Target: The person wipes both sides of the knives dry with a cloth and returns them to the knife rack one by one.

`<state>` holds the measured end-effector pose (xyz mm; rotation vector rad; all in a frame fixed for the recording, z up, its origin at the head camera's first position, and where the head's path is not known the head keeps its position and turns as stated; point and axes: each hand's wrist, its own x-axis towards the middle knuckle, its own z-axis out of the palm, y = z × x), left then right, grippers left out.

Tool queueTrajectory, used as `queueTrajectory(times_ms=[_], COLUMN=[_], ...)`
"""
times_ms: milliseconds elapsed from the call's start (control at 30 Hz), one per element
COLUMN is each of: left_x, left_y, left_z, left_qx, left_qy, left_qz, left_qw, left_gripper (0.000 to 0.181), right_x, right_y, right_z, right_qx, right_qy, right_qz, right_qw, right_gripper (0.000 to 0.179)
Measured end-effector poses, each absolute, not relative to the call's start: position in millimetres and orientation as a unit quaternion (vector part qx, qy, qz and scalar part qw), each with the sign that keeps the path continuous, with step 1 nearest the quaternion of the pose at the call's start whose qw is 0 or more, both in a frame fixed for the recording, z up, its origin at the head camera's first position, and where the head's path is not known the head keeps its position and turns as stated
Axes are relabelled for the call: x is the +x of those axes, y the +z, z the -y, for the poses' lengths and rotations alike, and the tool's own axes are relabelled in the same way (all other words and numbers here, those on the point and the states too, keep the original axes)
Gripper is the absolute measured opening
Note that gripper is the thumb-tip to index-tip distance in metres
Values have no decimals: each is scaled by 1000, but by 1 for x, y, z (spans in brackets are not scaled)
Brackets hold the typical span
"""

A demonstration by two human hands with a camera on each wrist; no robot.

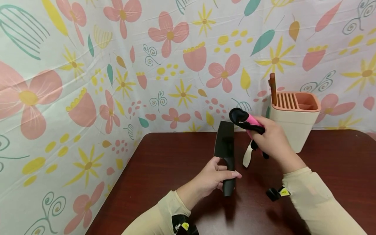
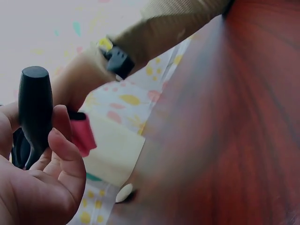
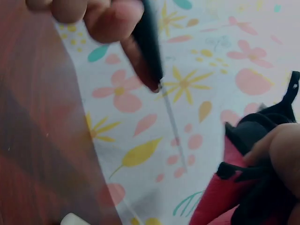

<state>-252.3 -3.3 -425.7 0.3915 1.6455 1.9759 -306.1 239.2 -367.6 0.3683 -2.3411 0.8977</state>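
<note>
My left hand [image 1: 210,176] holds a black cleaver [image 1: 224,140] by its handle, with the broad dark blade pointing up and away, above the table. In the left wrist view the handle [image 2: 35,93] stands upright between the thumb and fingers. My right hand [image 1: 271,138] grips a pink and black item [image 1: 254,121] with a rounded black end close beside the blade's tip; its exact kind cannot be told. The right wrist view shows its pink body [image 3: 218,194] with black parts under the fingers. Below the right hand, a small white-ended utensil [image 1: 247,158] lies on the table.
An off-white holder [image 1: 293,127] with a salmon slotted top stands at the back right. A brown-handled utensil [image 1: 273,88] sticks up from its left side. The dark red wooden table [image 1: 176,153] meets a flower-patterned cloth [image 1: 188,75] behind and at the left.
</note>
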Motion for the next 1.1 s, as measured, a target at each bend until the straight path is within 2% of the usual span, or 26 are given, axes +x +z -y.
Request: queueTrajectory(times_ms=[100,200,533,867,1100], left_x=[-246,-240,-236,-239,-241], left_y=[-424,-423,-427,-427,-426], left_z=[0,-3,-5,-5,-4], left_qx=[156,161,171,172,162], left_qy=[718,707,703,697,704], left_qz=[-617,-623,-616,-622,-621], left_qw=[283,295,312,313,304], left_gripper=[51,50,50,46,45], right_x=[-310,-315,-324,-322,-315], right_y=[-371,-375,-398,-399,-394], right_z=[-237,-236,-226,-225,-218], right_qx=[129,128,164,167,180], right_qy=[326,302,271,288,278], right_qz=[877,884,924,920,927], right_qw=[330,334,214,208,178], right_gripper=[33,32,37,39,42])
